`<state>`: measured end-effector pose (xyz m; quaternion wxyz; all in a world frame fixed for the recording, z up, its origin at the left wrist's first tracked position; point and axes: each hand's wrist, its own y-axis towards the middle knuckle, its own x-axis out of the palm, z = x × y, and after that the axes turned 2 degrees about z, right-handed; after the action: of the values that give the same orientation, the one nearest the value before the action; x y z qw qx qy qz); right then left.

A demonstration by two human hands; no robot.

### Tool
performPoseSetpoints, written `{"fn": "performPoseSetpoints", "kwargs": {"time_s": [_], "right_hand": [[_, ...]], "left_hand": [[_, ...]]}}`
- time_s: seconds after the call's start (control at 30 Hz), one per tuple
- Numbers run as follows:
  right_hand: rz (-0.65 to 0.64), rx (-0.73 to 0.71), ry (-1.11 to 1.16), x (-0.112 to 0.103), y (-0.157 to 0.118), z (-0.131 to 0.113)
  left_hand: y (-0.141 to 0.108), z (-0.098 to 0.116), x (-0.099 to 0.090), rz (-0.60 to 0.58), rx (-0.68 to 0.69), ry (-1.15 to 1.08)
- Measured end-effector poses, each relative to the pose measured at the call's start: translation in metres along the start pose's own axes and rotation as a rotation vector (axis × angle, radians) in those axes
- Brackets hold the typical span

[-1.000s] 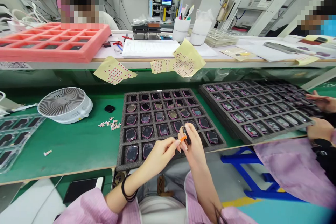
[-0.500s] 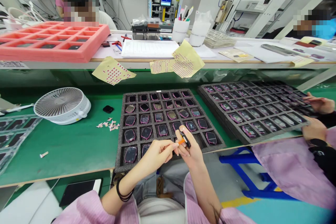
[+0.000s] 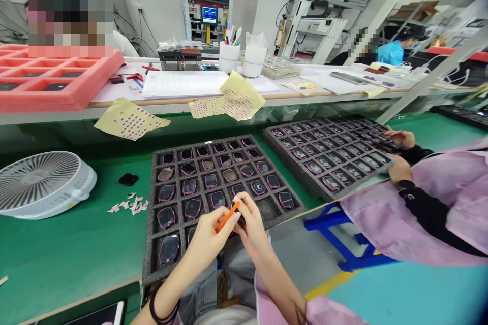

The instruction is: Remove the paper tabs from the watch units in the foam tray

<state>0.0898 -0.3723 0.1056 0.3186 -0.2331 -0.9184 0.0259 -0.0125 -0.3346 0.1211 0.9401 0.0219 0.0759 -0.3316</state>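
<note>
A dark foam tray (image 3: 224,141) lies on the green bench in front of me, its pockets holding several dark watch-like devices with pink rims. My left hand (image 3: 206,245) pinches an orange stick (image 3: 227,217) over the tray's near edge. My right hand (image 3: 250,224) is shut around a dark device (image 3: 239,231), which the fingers mostly hide. The stick's tip reaches towards that device. An empty pocket (image 3: 268,208) lies just beyond my right hand.
A co-worker's hands (image 3: 399,152) rest on a second foam tray (image 3: 324,158) at the right. To the left stand a white fan (image 3: 41,184), a small black device (image 3: 128,179) and scattered paper bits (image 3: 129,204). A pink foam tray (image 3: 49,81) sits on the raised shelf behind.
The whole scene has slid left as my view turned right. The orange stick now shows longer between my hands and slants up to the right.
</note>
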Motion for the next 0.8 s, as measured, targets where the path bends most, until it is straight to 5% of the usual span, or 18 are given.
{"fn": "performPoseSetpoints", "kwargs": {"time_s": [0.17, 0.33, 0.5, 0.63, 0.8], "right_hand": [[0.073, -0.132, -0.281, -0.012, 0.002, -0.002], [0.28, -0.477, -0.761, -0.075, 0.022, -0.028], [0.114, -0.601, -1.34, -0.121, 0.032, -0.033], [0.098, -0.846, -1.628, -0.11, 0.021, -0.027], [-0.041, -0.807, -1.765, -0.089, 0.01, -0.008]], "left_hand": [[-0.008, 0.0, -0.01, 0.059, 0.005, 0.102], [-0.024, -0.01, -0.096, 0.424, -0.129, 0.378], [-0.03, -0.045, -0.168, 0.596, -0.385, 0.873], [-0.029, -0.055, -0.168, 0.663, -0.46, 1.062], [-0.034, -0.03, -0.126, 0.548, -0.268, 0.809]]}}
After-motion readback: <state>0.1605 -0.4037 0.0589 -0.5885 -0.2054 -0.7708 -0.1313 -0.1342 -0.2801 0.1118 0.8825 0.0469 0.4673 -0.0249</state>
